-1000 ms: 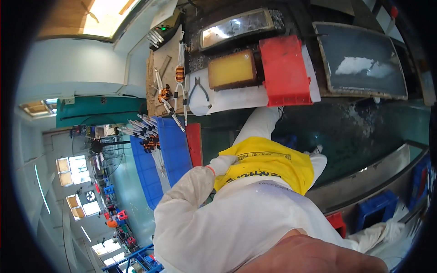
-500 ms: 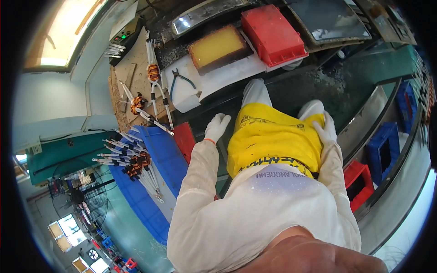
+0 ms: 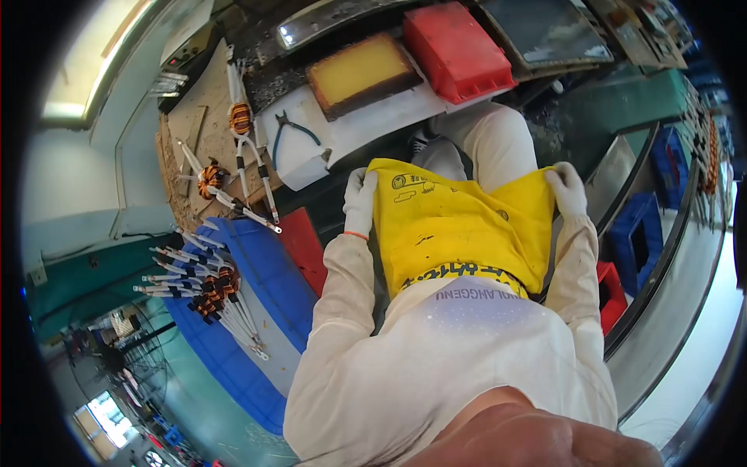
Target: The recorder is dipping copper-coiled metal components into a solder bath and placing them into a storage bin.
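Note:
A yellow apron (image 3: 459,226) with dark printing hangs from my waist over my lap, its far edge drawn out wide between my hands. My left hand (image 3: 359,200), in a white glove, is closed on the apron's far left corner. At the far right corner my right hand (image 3: 569,189), gloved the same way, grips the cloth. Part of the fingers of each hand is hidden by the apron edge. Beyond the apron show my light trousers (image 3: 502,144) and a dark shoe (image 3: 421,144).
On the bench lie pliers (image 3: 294,134), a framed yellow block (image 3: 364,74), a red bin (image 3: 457,53) and wound coils with white leads (image 3: 210,180). More coils fill a blue crate (image 3: 229,389) at left. Blue crates (image 3: 634,237) and a red one (image 3: 611,296) stand at right.
My left hand has moved from beside the apron to its corner and taken hold. The right hand has lifted its corner outward, spreading the cloth. My legs have shifted, and the view has turned slightly.

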### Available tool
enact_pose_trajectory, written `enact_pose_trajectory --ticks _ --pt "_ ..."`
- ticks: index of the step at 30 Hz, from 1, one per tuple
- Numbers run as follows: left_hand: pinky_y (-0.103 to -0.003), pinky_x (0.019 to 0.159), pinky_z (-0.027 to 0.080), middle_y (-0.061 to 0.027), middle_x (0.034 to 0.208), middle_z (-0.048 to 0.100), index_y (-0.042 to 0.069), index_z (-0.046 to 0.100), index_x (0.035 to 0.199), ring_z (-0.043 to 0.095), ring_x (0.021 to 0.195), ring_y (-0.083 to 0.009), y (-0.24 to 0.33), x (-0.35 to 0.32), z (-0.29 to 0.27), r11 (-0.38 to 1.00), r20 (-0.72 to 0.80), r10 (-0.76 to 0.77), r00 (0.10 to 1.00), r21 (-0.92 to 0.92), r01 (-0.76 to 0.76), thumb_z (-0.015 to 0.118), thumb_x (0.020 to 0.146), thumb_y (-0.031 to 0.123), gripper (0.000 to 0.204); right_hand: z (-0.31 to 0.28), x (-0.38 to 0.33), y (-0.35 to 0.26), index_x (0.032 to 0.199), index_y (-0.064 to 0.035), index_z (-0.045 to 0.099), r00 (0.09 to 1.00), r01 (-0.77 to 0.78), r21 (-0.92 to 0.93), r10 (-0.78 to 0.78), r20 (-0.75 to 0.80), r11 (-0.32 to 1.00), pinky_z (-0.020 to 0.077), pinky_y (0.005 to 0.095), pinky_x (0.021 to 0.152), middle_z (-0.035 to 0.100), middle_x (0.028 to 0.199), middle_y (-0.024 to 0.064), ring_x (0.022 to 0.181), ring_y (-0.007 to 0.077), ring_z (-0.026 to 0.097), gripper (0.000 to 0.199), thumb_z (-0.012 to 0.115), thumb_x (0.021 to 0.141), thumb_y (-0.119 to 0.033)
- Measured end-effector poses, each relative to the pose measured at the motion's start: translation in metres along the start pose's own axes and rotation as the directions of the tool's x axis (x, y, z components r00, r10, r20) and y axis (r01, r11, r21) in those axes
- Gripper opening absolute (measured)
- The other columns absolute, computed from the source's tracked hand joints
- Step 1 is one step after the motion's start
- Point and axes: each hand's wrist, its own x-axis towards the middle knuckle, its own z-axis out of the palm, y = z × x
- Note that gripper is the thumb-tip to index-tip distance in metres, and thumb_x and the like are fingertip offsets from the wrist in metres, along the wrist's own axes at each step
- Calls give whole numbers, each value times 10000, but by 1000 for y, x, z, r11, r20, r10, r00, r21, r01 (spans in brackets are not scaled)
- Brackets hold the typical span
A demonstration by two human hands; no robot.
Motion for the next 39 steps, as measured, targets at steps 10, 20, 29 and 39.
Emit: enact_pose_trajectory --ticks 10,20,29,39 --pt "-381 908 527 -122 1055 702 55 637 1200 681 1001 -256 46 -10 -25 841 -48 190 981 523 -137 701 915 283 370 18 21 17 1242 -45 625 975 -169 -107 150 -166 980 497 305 920 703 1060 101 1025 208 663 475 651 957 -424" --pt "-473 956 462 -104 1180 604 147 577 1310 577 1098 -356 117 40 -32 30 267 597 757 935 -354 812 774 349 618 75 103 -191 1397 -126 530 624 656 -531 -781 -19 537 421 443 1092 537 1410 167 1312 366 504 688 788 819 -395" --pt "-511 882 509 -194 1027 714 99 712 1064 649 1007 -414 111 82 -41 217 168 359 918 941 -258 644 932 397 333 97 121 -226 1455 -98 468 749 518 -722 -651 123 459 376 464 1145 482 1493 183 1363 379 462 825 730 815 -548" --pt "-533 774 520 -207 899 709 64 698 906 670 880 -432 117 93 -38 127 233 409 882 943 -308 627 933 347 293 105 117 -233 1372 -53 523 741 484 -712 -671 25 509 418 460 1106 551 1407 181 1301 376 517 762 759 797 -494"
